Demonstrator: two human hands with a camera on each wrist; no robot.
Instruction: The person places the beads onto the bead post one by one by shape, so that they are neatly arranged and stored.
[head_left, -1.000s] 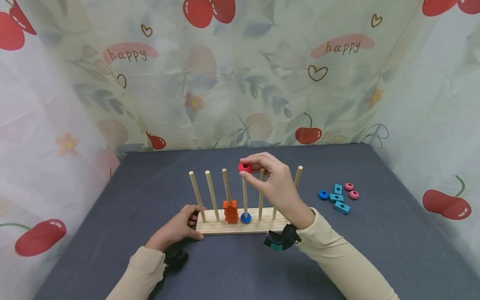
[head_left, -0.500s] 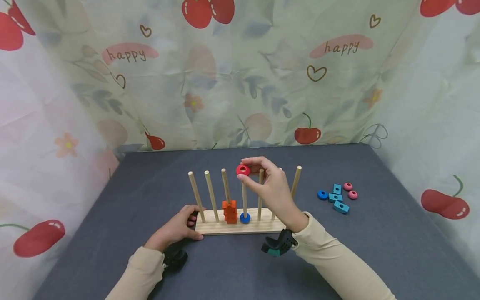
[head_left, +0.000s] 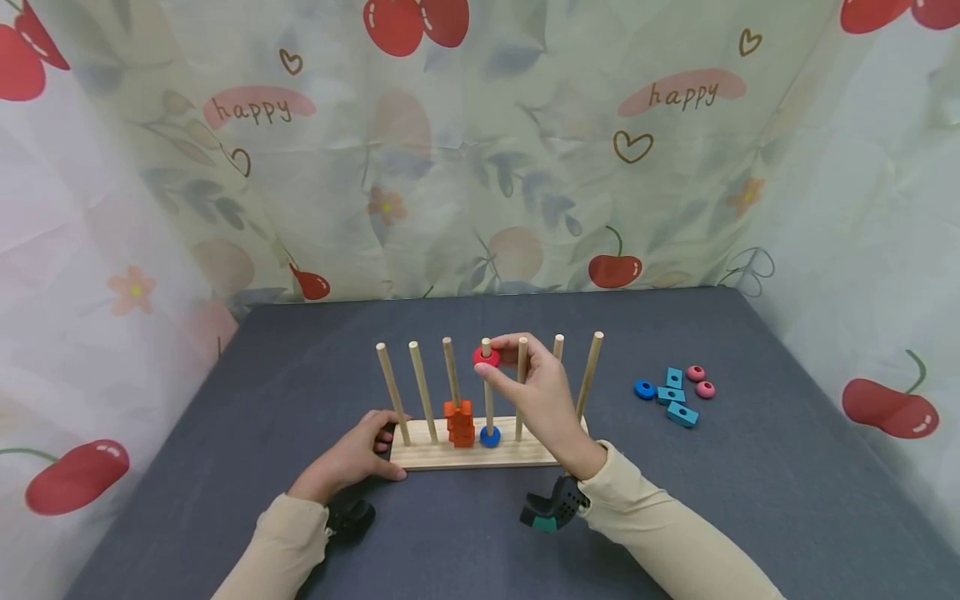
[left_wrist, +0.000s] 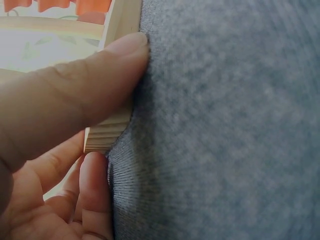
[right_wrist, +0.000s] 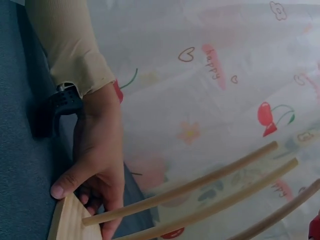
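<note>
My left hand [head_left: 352,458] grips the left end of a wooden peg board [head_left: 435,456], its thumb along the front edge. In the left wrist view, the fingers [left_wrist: 94,182] curl at the end of the wooden base [left_wrist: 107,132]. Between thumb and fingertips my right hand [head_left: 551,400] pinches a red ring bead [head_left: 478,359]. The bead is around the middle peg, just below its top. At the foot of that peg sits a blue ring [head_left: 490,437]. One peg to the left carries a stack of orange pieces [head_left: 460,423].
On the dark grey table [head_left: 450,542], to the right of the board, lie a blue ring [head_left: 644,390], teal rectangular blocks [head_left: 682,415] and pink ring beads [head_left: 704,390]. The other upright pegs [head_left: 423,392] stand bare. A patterned curtain [head_left: 465,167] hangs behind and at both sides.
My right hand has lowered the red ring bead from the top of the middle peg, so the peg's tip now shows through it. My left hand stays on the board's end.
</note>
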